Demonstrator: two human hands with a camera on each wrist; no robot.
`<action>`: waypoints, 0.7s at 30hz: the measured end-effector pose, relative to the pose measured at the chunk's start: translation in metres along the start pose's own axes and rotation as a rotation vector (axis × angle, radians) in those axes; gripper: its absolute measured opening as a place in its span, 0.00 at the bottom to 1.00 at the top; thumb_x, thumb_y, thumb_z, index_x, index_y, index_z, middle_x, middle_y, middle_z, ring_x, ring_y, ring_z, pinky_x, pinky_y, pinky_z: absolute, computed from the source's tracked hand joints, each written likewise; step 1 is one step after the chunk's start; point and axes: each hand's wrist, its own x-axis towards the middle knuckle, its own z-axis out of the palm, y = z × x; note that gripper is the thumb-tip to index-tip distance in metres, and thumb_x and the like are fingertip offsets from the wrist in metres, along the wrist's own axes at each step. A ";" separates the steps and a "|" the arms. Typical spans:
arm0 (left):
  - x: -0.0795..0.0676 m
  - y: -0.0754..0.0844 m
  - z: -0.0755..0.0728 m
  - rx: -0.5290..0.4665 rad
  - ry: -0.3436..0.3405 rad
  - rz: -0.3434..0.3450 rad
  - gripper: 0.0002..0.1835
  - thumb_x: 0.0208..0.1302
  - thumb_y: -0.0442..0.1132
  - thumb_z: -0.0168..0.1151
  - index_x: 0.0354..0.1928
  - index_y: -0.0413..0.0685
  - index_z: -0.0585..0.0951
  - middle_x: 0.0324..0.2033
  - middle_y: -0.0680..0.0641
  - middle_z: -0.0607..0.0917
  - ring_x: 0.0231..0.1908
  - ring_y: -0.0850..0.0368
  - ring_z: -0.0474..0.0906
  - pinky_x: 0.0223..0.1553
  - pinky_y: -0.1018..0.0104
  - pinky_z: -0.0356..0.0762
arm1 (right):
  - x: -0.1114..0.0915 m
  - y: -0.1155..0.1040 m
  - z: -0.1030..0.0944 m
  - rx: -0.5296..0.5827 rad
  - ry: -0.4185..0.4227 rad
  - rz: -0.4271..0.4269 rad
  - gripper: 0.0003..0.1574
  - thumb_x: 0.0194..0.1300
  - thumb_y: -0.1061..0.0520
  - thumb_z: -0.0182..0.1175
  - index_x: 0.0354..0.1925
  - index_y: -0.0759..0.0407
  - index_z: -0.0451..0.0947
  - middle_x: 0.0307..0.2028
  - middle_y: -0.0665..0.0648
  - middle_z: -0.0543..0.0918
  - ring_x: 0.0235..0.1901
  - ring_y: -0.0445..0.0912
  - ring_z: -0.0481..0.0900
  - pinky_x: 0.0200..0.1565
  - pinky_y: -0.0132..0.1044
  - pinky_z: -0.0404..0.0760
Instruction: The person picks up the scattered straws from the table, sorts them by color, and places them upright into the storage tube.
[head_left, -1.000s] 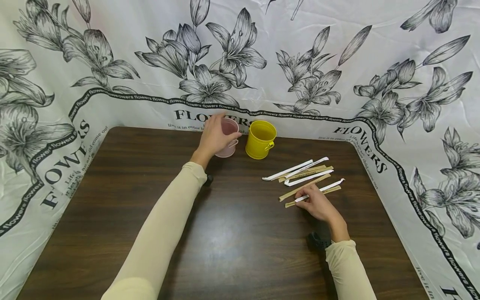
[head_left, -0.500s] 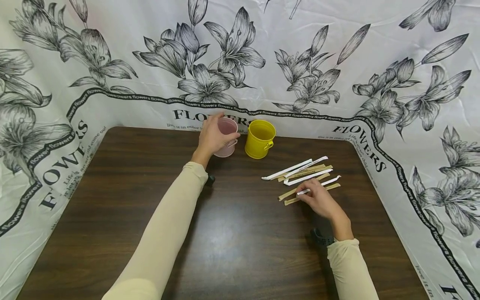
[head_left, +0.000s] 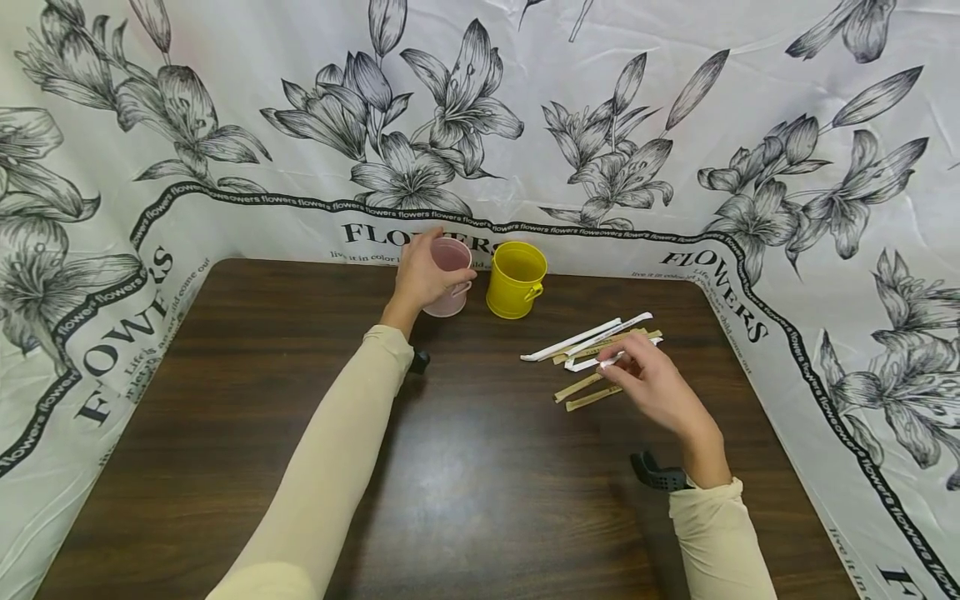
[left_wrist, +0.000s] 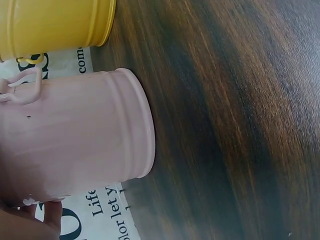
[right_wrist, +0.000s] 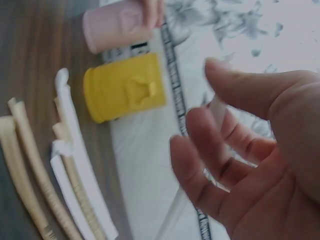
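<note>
My left hand (head_left: 422,272) grips a small pink metal pail (left_wrist: 85,135) round its upper part, fingers on the far side and thumb by its little side loop. The pail stands upright at the table's back edge. Just right of it is a yellow pail (head_left: 515,287) of the same kind. Over the straws at the right, my right hand (head_left: 662,390) pinches a white paper-wrapped straw (right_wrist: 217,112) between thumb and fingertips. In the right wrist view the fingers cover part of this straw.
Several wrapped straws lie under and beside the right hand, among them a white straw (head_left: 572,340) and a brown straw (head_left: 592,399). The dark wooden table (head_left: 450,483) meets a white flower-printed cloth (head_left: 315,167) at the back and sides.
My right hand has lifted the white straw off the others and moved slightly up and away from the table. The left hand stays at the pink pail.
</note>
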 end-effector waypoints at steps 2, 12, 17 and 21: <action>0.000 0.000 -0.001 0.014 -0.006 0.002 0.55 0.49 0.61 0.79 0.77 0.55 0.63 0.72 0.43 0.69 0.68 0.43 0.62 0.64 0.40 0.72 | 0.002 -0.008 -0.004 0.040 0.029 -0.036 0.10 0.66 0.68 0.66 0.44 0.56 0.81 0.40 0.51 0.77 0.34 0.37 0.75 0.34 0.28 0.74; -0.001 -0.002 -0.003 0.015 -0.019 -0.007 0.54 0.48 0.61 0.79 0.77 0.56 0.65 0.74 0.44 0.65 0.71 0.41 0.59 0.68 0.40 0.69 | 0.016 -0.027 -0.007 0.297 0.106 -0.051 0.09 0.68 0.72 0.60 0.46 0.65 0.79 0.39 0.50 0.79 0.33 0.42 0.83 0.34 0.28 0.82; -0.001 0.001 -0.003 -0.011 -0.021 -0.018 0.55 0.48 0.60 0.80 0.77 0.56 0.65 0.75 0.43 0.65 0.71 0.42 0.59 0.68 0.41 0.69 | 0.031 -0.035 -0.004 0.565 0.240 -0.125 0.08 0.68 0.77 0.56 0.45 0.74 0.76 0.40 0.55 0.80 0.31 0.42 0.84 0.36 0.30 0.84; -0.002 0.003 -0.004 -0.016 -0.022 -0.022 0.55 0.48 0.59 0.80 0.77 0.55 0.65 0.75 0.43 0.65 0.71 0.42 0.59 0.67 0.40 0.70 | 0.047 -0.045 -0.001 0.753 0.342 -0.172 0.10 0.69 0.76 0.55 0.44 0.69 0.77 0.41 0.55 0.81 0.31 0.43 0.84 0.39 0.31 0.84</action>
